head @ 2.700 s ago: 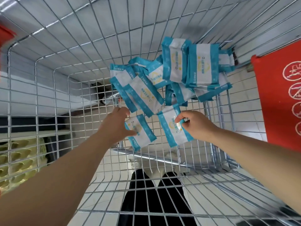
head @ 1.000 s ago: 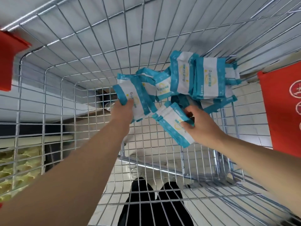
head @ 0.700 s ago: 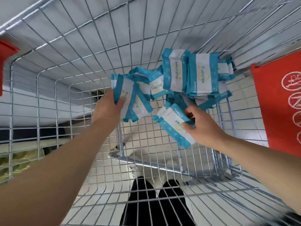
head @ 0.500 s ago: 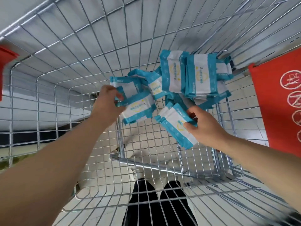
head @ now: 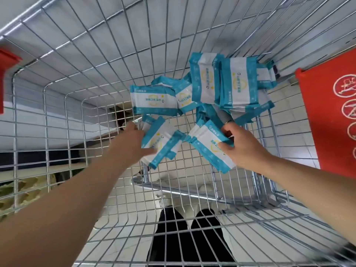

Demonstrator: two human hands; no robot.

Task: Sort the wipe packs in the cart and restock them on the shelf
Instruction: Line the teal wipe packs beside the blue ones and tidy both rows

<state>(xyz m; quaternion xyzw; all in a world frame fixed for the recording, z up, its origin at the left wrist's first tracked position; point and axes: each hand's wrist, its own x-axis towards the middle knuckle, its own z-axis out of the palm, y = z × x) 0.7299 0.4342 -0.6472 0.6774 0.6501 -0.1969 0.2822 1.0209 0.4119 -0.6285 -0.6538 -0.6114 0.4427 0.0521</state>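
Wipe packs (head: 238, 85) heaped in wire cart (head: 77, 54) beside red panel (head: 317, 112).

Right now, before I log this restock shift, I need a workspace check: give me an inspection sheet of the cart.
Surface: wire cart basket, floor tiles visible through it.
Job's things: pile of packs in far right corner; flat pack at its left.
Clutter: nothing seen.
Grips: left hand holds left-hand packs; right hand holds right-hand pack.
Cables: nothing seen.
Surroundings: red sign flap at right; red plastic piece at left; person's dark legs below the cart; shelf not in view.
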